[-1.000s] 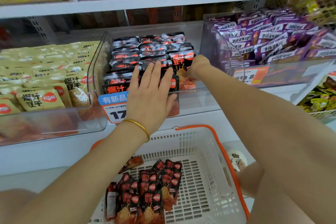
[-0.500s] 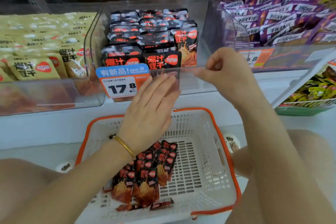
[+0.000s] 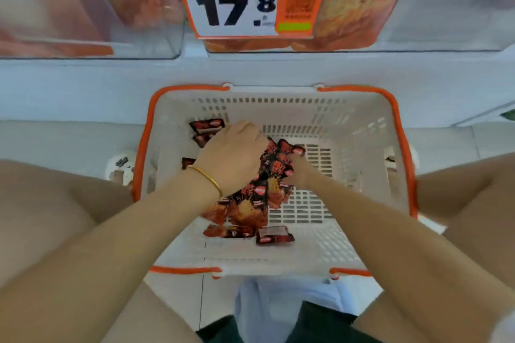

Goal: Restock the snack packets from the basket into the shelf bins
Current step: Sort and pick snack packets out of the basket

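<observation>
Hands dropped from shelf bin (image 3: 446,22) to basket (image 3: 142,147) | left hand (image 3: 231,159), right hand (image 3: 298,170) both curled round packets (image 3: 250,203), bunched mid-basket | light, crinkly, slippery: likely squeeze bunch from both sides.

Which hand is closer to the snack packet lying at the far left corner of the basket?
Left. The left hand lies over the packet pile, right beside that far-left packet. The right hand grips the pile's opposite side, farther off.

Price tag (image 3: 228,0) on the clear bin (image 3: 446,8) front: "17.8" (smaller print blurred)
</observation>
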A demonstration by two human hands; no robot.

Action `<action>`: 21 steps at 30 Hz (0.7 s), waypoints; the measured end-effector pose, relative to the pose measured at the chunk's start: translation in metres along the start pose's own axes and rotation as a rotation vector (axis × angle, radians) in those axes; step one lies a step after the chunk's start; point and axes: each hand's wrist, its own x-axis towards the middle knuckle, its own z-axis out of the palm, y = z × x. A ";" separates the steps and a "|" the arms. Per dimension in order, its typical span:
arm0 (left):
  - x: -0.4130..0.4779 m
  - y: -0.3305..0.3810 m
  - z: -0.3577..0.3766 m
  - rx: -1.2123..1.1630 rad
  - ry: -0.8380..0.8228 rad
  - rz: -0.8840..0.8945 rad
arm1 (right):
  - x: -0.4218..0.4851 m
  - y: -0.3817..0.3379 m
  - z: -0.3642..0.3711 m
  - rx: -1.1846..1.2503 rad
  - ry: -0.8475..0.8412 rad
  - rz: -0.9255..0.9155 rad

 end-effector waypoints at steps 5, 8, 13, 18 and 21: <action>-0.002 -0.013 0.020 -0.024 -0.084 -0.049 | 0.037 0.024 0.037 -0.248 0.006 0.090; -0.001 -0.015 0.025 -0.024 -0.106 -0.096 | 0.034 0.025 0.044 -0.253 0.038 0.079; 0.011 -0.006 0.018 -0.180 -0.204 -0.179 | 0.005 0.001 -0.011 -0.098 -0.005 -0.037; 0.015 0.019 -0.011 -0.403 -0.246 -0.204 | -0.078 -0.034 -0.103 0.083 -0.051 -0.256; 0.017 0.038 -0.045 -0.512 -0.142 -0.210 | -0.134 -0.047 -0.132 0.194 0.060 -0.364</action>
